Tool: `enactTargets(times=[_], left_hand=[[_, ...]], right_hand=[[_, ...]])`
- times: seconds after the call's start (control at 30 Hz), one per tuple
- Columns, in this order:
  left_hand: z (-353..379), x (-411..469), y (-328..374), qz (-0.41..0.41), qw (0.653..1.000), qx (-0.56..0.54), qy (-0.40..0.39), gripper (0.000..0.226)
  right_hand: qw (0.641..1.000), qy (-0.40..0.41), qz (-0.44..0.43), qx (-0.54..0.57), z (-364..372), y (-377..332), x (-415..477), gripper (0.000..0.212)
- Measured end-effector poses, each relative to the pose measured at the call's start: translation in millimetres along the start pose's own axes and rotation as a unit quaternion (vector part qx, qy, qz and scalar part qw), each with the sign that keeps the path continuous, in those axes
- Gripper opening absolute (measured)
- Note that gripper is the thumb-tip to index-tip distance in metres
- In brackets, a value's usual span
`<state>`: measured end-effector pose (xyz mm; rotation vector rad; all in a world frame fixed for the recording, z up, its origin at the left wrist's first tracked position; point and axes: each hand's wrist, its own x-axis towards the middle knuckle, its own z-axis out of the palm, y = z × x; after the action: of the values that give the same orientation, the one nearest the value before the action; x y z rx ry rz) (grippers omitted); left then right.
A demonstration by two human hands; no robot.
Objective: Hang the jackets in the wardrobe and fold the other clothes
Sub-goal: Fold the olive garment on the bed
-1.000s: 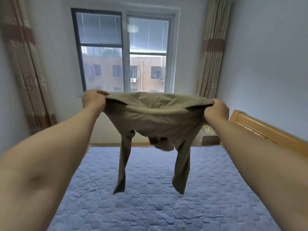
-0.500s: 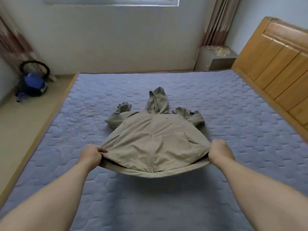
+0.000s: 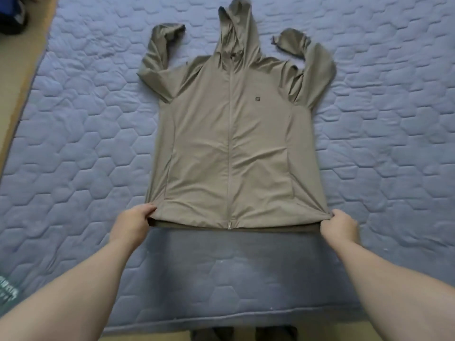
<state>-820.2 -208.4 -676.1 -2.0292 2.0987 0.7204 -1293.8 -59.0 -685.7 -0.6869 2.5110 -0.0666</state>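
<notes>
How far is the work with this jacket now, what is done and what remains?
Done: the khaki hooded jacket lies spread front-up and zipped on the quilted mattress. In hand: the left hand and right hand grip its hem corners. Left: the sleeves lie bent upward, and hanging it up has not begun.

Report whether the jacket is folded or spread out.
Spread out: the jacket lies flat, front up on the mattress, hood extended, while the left hand and right hand hold its hem corners.
</notes>
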Motion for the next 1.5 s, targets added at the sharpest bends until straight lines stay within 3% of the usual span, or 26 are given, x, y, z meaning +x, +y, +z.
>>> enactTargets(times=[0.13, 0.3, 0.53, 0.77, 0.87, 0.97, 1.03, 1.1, 1.23, 1.33, 1.5], left_hand=[[21, -22, -6, 0.004, 0.999, 0.031, -0.029, 0.058], [41, -58, -23, 0.003, 0.990, 0.105, -0.095, 0.065], [75, -130, -53, 0.015, 0.964, 0.177, -0.195, 0.074], [100, -178, -50, 0.006, 0.939, 0.241, -0.247, 0.069], [100, -176, -40, -0.002, 0.924, 0.276, -0.266, 0.066], [95, -165, -14, 0.004, 0.887, 0.351, -0.301, 0.040], [92, -149, 16, 0.018, 0.872, 0.382, -0.305, 0.026], [94, -125, 53, 0.038, 0.877, 0.382, -0.289, 0.023], [96, -71, 143, 0.114, 0.914, 0.323, -0.217, 0.024], [98, -36, 208, 0.179, 0.941, 0.242, -0.155, 0.026], [106, 30, 293, 0.249, 0.944, 0.185, -0.112, 0.040]], right_hand=[[0.991, 0.005, 0.086, 0.099, 30, 19, -9, 0.013], [0.988, 0.009, 0.126, 0.093, 51, 58, -31, 0.010], [0.989, -0.009, 0.148, 0.005, 60, 127, -65, 0.011], [0.986, -0.071, 0.107, -0.109, 73, 159, -99, 0.008], [0.967, -0.137, 0.073, -0.200, 75, 155, -98, 0.010], [0.942, -0.201, 0.081, -0.256, 74, 147, -99, 0.035], [0.940, -0.191, 0.090, -0.267, 73, 137, -95, 0.058], [0.958, -0.138, 0.064, -0.244, 72, 119, -84, 0.064], [0.994, -0.047, 0.052, -0.081, 61, 58, -34, 0.046], [0.996, -0.017, 0.064, 0.061, 44, 11, 21, 0.039], [0.983, 0.031, 0.040, 0.177, 7, -55, 116, 0.033]])
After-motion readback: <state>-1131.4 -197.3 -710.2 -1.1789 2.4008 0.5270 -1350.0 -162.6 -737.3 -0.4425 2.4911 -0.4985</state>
